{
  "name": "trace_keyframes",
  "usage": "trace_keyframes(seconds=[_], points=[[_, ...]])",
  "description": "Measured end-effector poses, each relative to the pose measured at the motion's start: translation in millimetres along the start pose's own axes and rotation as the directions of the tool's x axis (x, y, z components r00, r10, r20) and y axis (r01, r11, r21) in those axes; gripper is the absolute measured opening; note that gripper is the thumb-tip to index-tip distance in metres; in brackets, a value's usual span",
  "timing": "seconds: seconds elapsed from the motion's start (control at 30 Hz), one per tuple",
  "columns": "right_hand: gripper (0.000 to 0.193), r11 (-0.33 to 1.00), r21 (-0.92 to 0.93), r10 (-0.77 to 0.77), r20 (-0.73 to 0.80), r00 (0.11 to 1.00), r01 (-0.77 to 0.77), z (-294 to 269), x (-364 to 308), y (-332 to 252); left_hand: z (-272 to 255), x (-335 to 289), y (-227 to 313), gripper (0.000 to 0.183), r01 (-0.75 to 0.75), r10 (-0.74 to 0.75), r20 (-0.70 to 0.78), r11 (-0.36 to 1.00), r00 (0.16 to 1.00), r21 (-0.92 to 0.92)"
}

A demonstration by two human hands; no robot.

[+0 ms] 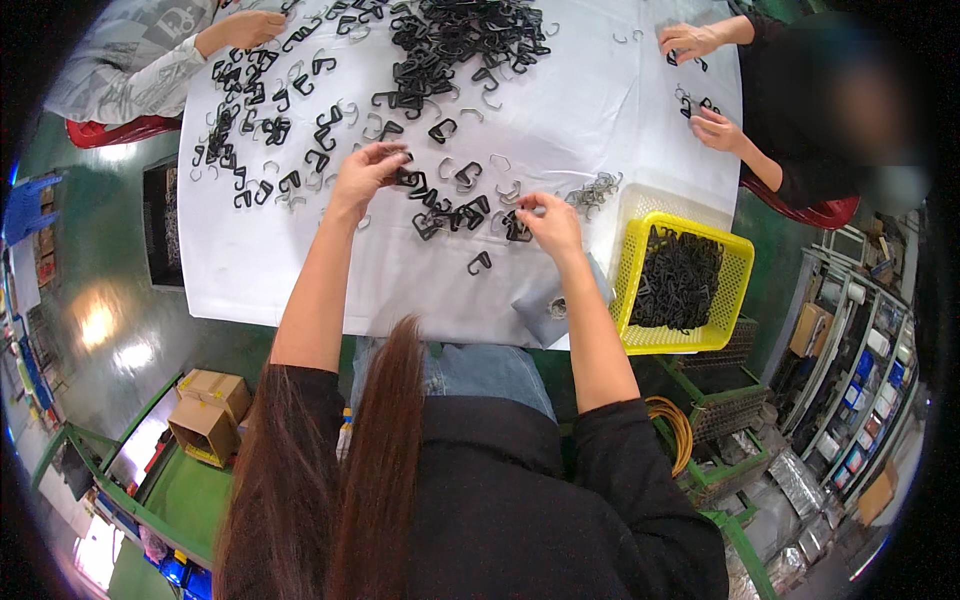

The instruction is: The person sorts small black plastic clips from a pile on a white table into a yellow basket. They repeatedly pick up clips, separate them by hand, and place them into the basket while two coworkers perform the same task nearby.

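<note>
My left hand (pixel 372 176) reaches over the white-covered table, thumb and fingers pinched at a black plastic hook (pixel 408 177). To its right, the fingertips of my right hand (pixel 552 226) close on another black plastic hook (pixel 517 228). Between and below the hands lies a loose group of black hooks (pixel 455 214), with thin silvery wire clips (pixel 500 162) scattered among them. One single hook (pixel 480 263) lies apart, nearer to me. A small heap of wire clips (pixel 597 190) sits just beyond my right hand. Fingers partly hide what each hand grips.
A yellow basket (pixel 740 290) full of black hooks stands at the table's right front corner, by a grey bag-like piece (pixel 540 312). A big pile of hooks (pixel 460 45) covers the far middle. Co-workers' hands (pixel 255 28) (pixel 718 132) work at both sides.
</note>
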State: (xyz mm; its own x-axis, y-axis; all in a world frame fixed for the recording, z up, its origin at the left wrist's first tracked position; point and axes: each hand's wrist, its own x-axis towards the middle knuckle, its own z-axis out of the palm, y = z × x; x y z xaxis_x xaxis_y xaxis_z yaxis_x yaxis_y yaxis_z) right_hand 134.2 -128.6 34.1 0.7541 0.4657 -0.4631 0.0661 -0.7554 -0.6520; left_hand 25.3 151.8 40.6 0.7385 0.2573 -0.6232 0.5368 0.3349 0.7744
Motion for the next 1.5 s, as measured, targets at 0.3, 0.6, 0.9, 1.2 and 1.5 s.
trace_keyframes(seconds=[0.3,0.6,0.9,1.2,1.5], points=[[0.029,0.715,-0.563,-0.409,0.144,0.901,0.415,46.6,65.8,-50.9,-19.2,-20.0,-7.0,0.072,0.05,-0.063,-0.045,0.971,0.997,-0.236],[0.024,0.909,0.412,-0.16,0.475,0.865,-0.057,-0.9,65.8,-35.6,-36.6,-9.3,-20.8,0.022,-0.032,0.068,-0.081,0.925,0.994,0.378],[0.022,0.944,-0.091,-0.309,0.094,0.946,0.318,33.8,130.4,-81.9,15.6,50.3,-8.6,0.043,0.218,0.414,-0.47,0.525,0.78,0.823],[0.022,0.917,-0.182,-0.25,0.431,0.867,0.355,27.1,146.0,-88.4,-26.6,29.8,-15.2,0.045,-0.111,0.177,-0.212,0.951,0.961,0.288],[0.017,0.951,0.197,0.113,0.491,0.864,-0.237,-15.7,89.3,-66.0,-80.1,-38.2,-18.7,0.028,0.051,-0.037,0.037,0.849,0.999,-0.526]])
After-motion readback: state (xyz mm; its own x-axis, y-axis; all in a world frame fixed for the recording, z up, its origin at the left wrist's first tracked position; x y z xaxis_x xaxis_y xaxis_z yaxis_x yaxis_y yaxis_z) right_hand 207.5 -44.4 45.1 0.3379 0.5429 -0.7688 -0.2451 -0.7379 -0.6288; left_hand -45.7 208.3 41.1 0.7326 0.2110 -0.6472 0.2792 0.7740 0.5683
